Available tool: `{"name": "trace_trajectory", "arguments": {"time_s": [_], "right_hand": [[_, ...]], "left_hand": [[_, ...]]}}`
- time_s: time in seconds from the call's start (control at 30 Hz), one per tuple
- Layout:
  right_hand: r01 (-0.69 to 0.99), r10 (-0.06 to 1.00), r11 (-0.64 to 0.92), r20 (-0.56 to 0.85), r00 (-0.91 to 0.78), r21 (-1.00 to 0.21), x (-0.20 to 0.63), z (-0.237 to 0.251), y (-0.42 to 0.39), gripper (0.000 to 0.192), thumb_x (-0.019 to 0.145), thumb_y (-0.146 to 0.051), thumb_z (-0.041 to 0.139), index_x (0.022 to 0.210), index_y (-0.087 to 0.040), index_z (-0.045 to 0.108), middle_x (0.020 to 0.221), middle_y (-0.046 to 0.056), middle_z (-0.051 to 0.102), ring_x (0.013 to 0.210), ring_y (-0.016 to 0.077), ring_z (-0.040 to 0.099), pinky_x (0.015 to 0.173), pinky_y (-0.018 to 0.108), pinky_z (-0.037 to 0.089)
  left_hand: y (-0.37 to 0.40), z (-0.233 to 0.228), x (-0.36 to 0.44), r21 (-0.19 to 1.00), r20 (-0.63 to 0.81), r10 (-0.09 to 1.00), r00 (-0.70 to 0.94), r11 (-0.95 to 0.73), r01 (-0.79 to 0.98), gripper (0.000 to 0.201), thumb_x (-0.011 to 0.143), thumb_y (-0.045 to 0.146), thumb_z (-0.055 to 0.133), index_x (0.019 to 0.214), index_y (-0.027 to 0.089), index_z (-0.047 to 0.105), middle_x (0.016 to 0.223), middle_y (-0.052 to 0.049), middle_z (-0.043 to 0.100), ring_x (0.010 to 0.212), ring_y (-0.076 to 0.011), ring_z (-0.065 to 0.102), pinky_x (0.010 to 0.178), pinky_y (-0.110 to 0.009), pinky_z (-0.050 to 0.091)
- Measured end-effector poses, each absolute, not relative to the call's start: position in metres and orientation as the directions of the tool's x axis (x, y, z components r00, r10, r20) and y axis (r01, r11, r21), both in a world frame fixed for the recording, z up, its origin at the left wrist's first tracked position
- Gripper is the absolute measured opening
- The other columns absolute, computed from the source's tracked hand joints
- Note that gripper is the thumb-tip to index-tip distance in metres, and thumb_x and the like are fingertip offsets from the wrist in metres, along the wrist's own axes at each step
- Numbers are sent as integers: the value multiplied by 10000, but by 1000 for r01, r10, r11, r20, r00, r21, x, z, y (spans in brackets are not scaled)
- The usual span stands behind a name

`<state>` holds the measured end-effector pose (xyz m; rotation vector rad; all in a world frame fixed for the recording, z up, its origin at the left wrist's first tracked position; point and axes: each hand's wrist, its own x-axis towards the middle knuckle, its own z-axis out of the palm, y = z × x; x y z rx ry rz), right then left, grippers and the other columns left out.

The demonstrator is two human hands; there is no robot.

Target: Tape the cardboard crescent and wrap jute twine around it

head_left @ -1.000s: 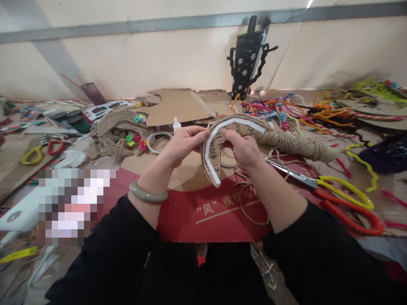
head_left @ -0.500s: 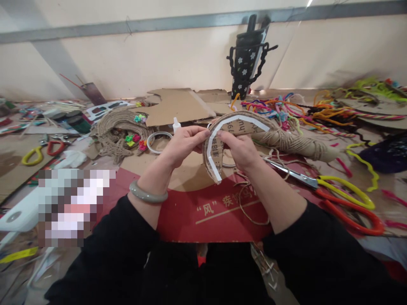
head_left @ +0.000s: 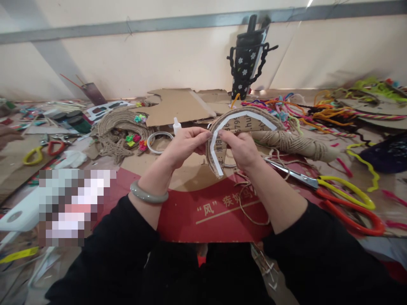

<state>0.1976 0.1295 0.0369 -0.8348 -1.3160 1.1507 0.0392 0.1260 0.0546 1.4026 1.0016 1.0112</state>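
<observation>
A curved cardboard arch [head_left: 219, 151] with twine along its outer edge and a white tape strip on its face is held up in front of me. My left hand [head_left: 190, 144] pinches its left side between thumb and fingers. My right hand [head_left: 242, 148] grips the inner edge nearby, thumb on the tape. Both thumbs nearly meet at the strip; the fingertips behind the cardboard are hidden. Under the hands lies a red and brown cardboard sheet [head_left: 203, 228]. A roll of twine [head_left: 292, 144] lies behind my right hand, and a small white bottle [head_left: 177, 125] stands behind my left.
Large scissors [head_left: 318, 183] with yellow and red handles lie at the right. At the left are a twine-covered arch with flowers [head_left: 108, 123], a twine star [head_left: 119, 146] and smaller scissors [head_left: 33, 156]. A black tumbler [head_left: 244, 63] stands at the back. Another person's hand [head_left: 9, 134] shows at the far left.
The arch has turned clockwise in my hands, its right end shifting right and its lower end rising. Another person's hand has come in at the left edge.
</observation>
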Motion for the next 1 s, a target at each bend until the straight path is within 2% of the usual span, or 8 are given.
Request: {"name": "trace_trajectory", "arguments": {"time_s": [0.13,0.37,0.6,0.8,1.0], "right_hand": [[-168,960,260,274,-62,-951,197,34,132,179,720,-335,610,624,-187,579,620,-25,543,616,113,515,640,271,451],[-119,969,201,215,-118,-972,198,33,133,230,713,-383,624,607,-186,573,613,-16,551,610,118,512,642,280,470],[-188,971,216,231,-57,-958,198,32,134,264,743,-398,613,595,-190,546,592,-24,517,594,117,504,646,285,466],[-71,935,282,291,-206,-957,199,35,131,229,748,-383,619,644,-183,577,650,-3,574,677,147,538,663,290,462],[-62,951,278,284,-122,-959,199,35,132,207,744,-361,600,650,-177,599,665,2,590,644,137,524,639,281,456]], "left_hand": [[124,55,41,997,27,951,310,-49,64,231,774,339,705,727,123,638,570,16,598,490,-60,540,512,-167,458],[123,58,41,994,37,956,291,-66,92,226,788,314,684,693,120,619,545,19,575,473,-59,519,502,-171,447],[125,55,41,993,21,955,296,-54,103,232,795,338,686,724,129,617,563,14,604,485,-61,549,510,-163,449],[124,57,41,993,62,960,274,-87,82,226,794,310,694,695,127,606,548,18,589,480,-67,553,510,-174,464],[125,54,42,996,11,955,296,-36,78,234,793,346,703,758,128,622,567,5,620,486,-74,578,504,-170,467]]}}
